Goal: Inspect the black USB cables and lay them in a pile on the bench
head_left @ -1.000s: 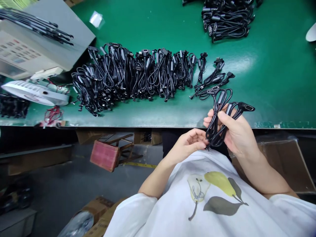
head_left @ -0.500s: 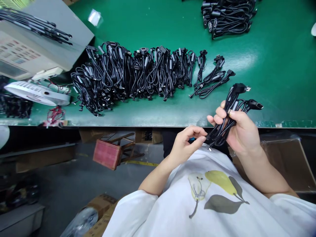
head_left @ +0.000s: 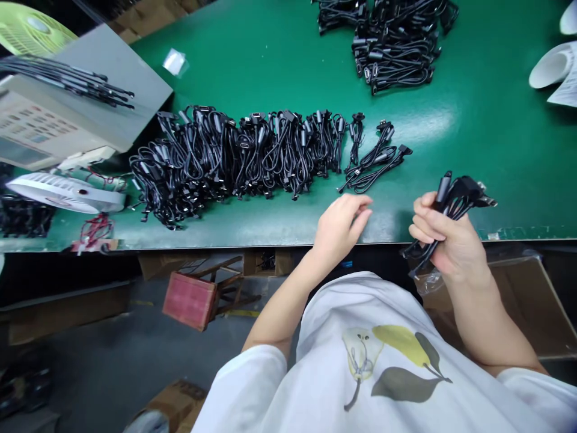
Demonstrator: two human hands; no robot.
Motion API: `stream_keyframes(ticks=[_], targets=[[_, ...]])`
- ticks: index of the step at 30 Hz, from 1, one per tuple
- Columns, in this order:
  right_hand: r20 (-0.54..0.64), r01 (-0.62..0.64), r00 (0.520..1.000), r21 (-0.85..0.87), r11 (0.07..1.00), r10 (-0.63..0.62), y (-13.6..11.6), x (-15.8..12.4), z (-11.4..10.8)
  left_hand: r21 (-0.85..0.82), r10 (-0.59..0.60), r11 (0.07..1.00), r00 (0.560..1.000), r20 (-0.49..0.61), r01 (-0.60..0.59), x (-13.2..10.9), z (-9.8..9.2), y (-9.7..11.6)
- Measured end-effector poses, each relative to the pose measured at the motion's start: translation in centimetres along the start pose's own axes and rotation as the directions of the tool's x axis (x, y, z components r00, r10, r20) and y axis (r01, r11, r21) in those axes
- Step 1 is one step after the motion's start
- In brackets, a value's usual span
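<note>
My right hand [head_left: 453, 240] is closed around a bundle of black cables [head_left: 464, 191], with plugs sticking out above the fist and cable ends hanging below it. Over the table's front edge is my left hand [head_left: 342, 222], holding nothing, with a gap between its thumb and bent fingers. Just beyond its fingertips a few folded black cables [head_left: 376, 159] lie on the green table [head_left: 288, 66]. Left of those stretches a long row of bundled black cables [head_left: 252, 153], packed close together.
Another cable pile [head_left: 396, 51] lies at the far side. At the left stand a grey machine [head_left: 103, 72], a white fan [head_left: 67, 191] and a green fan [head_left: 33, 27]. White paper [head_left: 552, 66] rests at right. Below are a red stool [head_left: 189, 299] and a cardboard box [head_left: 527, 300].
My left hand has let go of the cable ends and moved up over the table edge. My right hand has shifted right with the bundle. The camera view has tilted up a little.
</note>
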State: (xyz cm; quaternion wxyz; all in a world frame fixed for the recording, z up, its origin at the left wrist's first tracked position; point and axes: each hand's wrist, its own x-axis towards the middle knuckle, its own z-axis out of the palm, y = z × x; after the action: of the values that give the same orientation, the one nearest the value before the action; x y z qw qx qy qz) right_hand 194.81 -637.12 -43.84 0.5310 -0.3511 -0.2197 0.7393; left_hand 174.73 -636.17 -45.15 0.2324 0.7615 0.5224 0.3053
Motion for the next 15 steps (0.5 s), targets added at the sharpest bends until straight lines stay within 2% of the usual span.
stream_keyframes(ticks=[2, 4, 6, 7, 9, 10, 11, 13, 15], targets=[[-0.017, -0.009, 1.0, -0.03, 0.999, 0.008, 0.2, -0.4, -0.7, 0.233, 0.039, 0.971, 0.999, 0.038, -0.047, 3.4, 1.8, -0.6], [-0.024, -0.03, 0.999, -0.018, 0.999, 0.03, 0.6, -0.8, -1.3, 0.412, 0.01, 0.91, 0.997, 0.082, -0.043, 6.4, 3.7, -1.3], [-0.051, -0.044, 0.998, -0.015, 0.999, 0.044, 0.8, -1.2, -1.9, 0.464, -0.04, 0.886, 0.993, 0.109, -0.015, 8.3, 5.0, -1.7], [-0.076, -0.043, 0.996, -0.03, 0.999, 0.041, 0.9, -1.3, -2.2, 0.427, -0.058, 0.904, 0.992, 0.112, 0.005, 8.6, 5.3, -1.8], [-0.145, -0.026, 0.989, -0.087, 0.996, 0.014, 1.0, -1.4, -2.7, 0.186, -0.091, 0.98, 0.988, 0.125, 0.067, 8.1, 4.9, -1.6], [-0.171, -0.015, 0.985, -0.116, 0.993, -0.005, 1.1, -1.4, -2.8, -0.013, -0.109, 0.994, 0.984, 0.145, 0.112, 7.3, 4.4, -1.2], [-0.179, -0.006, 0.984, -0.142, 0.99, -0.02, 1.3, -1.3, -2.8, -0.235, -0.128, 0.957, 0.975, 0.18, 0.169, 6.3, 3.8, -0.8], [-0.141, -0.007, 0.99, -0.193, 0.981, -0.021, 1.8, -1.3, -2.6, -0.583, -0.17, 0.76, 0.954, 0.245, 0.286, 3.9, 2.5, 0.2], [-0.072, -0.041, 0.997, -0.297, 0.954, 0.021, 2.4, -1.4, -2.2, -0.721, -0.236, 0.585, 0.928, 0.287, 0.372, 1.5, 1.3, 1.2]])
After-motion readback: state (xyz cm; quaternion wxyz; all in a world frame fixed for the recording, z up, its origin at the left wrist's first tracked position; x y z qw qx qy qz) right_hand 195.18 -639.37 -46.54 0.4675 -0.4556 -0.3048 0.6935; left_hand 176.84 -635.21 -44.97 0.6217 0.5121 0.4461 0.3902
